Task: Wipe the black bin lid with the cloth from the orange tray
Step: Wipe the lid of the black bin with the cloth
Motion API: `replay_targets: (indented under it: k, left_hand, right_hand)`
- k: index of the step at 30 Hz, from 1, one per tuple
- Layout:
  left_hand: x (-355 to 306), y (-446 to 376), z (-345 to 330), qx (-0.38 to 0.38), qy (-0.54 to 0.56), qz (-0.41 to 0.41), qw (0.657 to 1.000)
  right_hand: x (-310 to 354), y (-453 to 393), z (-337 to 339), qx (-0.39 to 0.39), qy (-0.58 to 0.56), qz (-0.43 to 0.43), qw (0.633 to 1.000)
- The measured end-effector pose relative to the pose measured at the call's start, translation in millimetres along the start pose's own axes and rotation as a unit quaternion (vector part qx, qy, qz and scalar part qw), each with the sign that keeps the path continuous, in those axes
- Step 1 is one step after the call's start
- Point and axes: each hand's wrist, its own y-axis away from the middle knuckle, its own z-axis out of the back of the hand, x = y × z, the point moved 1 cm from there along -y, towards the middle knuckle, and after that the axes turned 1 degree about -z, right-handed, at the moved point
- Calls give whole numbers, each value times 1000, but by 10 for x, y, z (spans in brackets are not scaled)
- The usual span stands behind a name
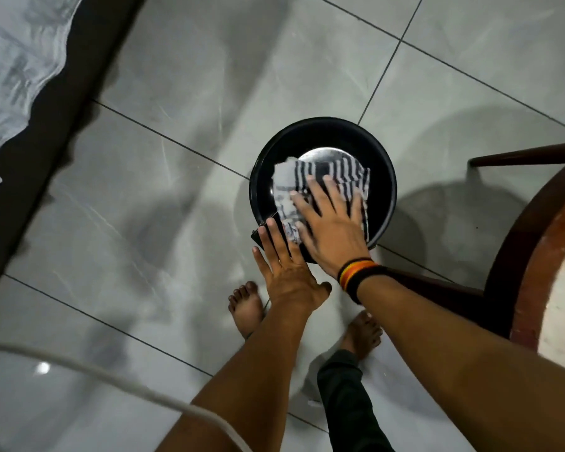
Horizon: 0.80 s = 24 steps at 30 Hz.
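Observation:
A round black bin lid (320, 135) sits on a bin on the grey tiled floor, seen from above. A black-and-white striped cloth (336, 172) lies spread over the lid's near half. My right hand (331, 220), with a striped wristband, presses flat on the cloth with fingers spread. My left hand (282, 265) rests flat against the lid's near-left edge, fingers extended, holding nothing. The orange tray is not in view.
A wooden chair (535, 230) with a curved dark frame stands close on the right. A dark bed edge with white sheet (20, 76) runs along the left. My bare feet (247, 305) stand just before the bin. A white cord (111, 376) crosses the lower left.

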Motion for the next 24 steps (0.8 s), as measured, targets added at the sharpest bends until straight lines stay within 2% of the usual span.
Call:
replay_targets:
  k: [2, 4, 6, 9, 14, 16, 18, 20, 24]
  left_hand:
    - [-17, 12, 20, 6, 18, -1, 1000]
    - [-54, 24, 57, 2, 40, 0, 999]
    - [-78, 43, 95, 8, 57, -2, 998]
    - [-65, 80, 141, 17, 60, -11, 998]
    - [-13, 95, 263, 69, 48, -42, 996]
    - [17, 103, 312, 50, 39, -67, 996]
    - [79, 75, 442, -50, -2, -105, 993]
    - [146, -91, 675, -140, -84, -168, 972]
    - [179, -592, 1216, -130, -276, -296, 905]
  right_hand:
    - [-85, -234, 93, 9, 11, 47, 999]
    - [-263, -465, 222, 17, 9, 40, 999]
    - [-447, -589, 313, 9, -28, -43, 999]
    - [-598, -400, 322, -9, -135, -193, 972]
    - [-407, 382, 67, -14, -163, -200, 966]
    - [-312, 481, -26, -30, -203, -219, 954]
    - [-233, 458, -48, -43, -230, -238, 943]
    - [-204, 420, -50, -54, -239, -247, 938]
    - [-286, 404, -82, -52, -249, -226, 940]
